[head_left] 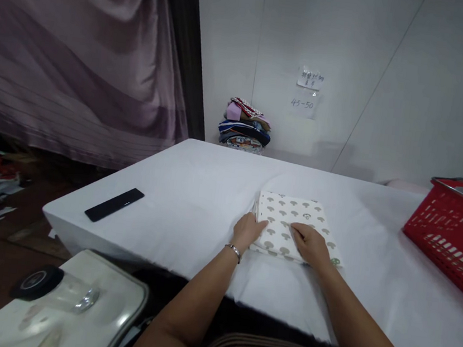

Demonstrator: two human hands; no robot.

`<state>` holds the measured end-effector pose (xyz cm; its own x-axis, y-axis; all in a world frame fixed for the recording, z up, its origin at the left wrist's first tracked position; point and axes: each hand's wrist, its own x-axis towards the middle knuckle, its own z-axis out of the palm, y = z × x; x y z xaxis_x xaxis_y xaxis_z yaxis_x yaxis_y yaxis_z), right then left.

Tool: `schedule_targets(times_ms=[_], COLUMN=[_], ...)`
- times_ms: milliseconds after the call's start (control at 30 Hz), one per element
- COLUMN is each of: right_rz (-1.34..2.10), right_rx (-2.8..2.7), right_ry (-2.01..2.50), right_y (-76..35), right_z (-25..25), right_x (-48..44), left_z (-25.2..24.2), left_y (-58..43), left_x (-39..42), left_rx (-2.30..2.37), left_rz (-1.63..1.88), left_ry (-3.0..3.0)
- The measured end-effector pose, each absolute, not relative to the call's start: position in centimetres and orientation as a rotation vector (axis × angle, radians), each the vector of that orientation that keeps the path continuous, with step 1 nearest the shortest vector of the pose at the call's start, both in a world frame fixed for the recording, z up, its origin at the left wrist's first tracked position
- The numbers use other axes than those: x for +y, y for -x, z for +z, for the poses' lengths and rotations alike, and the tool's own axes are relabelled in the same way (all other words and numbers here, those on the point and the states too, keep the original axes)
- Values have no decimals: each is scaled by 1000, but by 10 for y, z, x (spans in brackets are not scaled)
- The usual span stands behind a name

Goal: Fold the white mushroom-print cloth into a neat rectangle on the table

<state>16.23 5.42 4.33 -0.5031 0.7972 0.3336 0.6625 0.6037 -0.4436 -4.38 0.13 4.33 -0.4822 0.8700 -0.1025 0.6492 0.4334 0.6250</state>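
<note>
A folded white cloth (292, 212) with grey-brown mushroom prints lies flat on the white-covered table (195, 191). My left hand (247, 230) grips the cloth's left edge, with the thumb on top and the other fingers at the side or beneath. A bracelet circles that wrist. On the near right part of the cloth rests my right hand (311, 244), its fingers bent together at the fabric. A small green print shows at the cloth's near right corner.
A black phone-like slab (114, 205) lies on the table's left side. The red basket (457, 224) stands at the right. Folded fabrics (245, 127) are stacked beyond the far edge. At the lower left, a clear jar with a black lid (37, 282) lies on a pale surface (90, 314).
</note>
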Motion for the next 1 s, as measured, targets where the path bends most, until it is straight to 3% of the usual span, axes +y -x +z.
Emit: schedule_targets(times_ms=[533,800,1000], right_rz=[564,353,410], right_rx=[-2315,-2096,-2114], right_ry=[1048,1263,1326], right_y=[-172,-201,-227], right_z=[40,33,17], right_x=[60,80,103], left_z=[38,46,39], left_y=[59,57,55], left_x=[2,-18,-28], left_rx=[2126,1971,2008], left_rz=[732,804,777], left_ry=[-1229,-1249,-1306])
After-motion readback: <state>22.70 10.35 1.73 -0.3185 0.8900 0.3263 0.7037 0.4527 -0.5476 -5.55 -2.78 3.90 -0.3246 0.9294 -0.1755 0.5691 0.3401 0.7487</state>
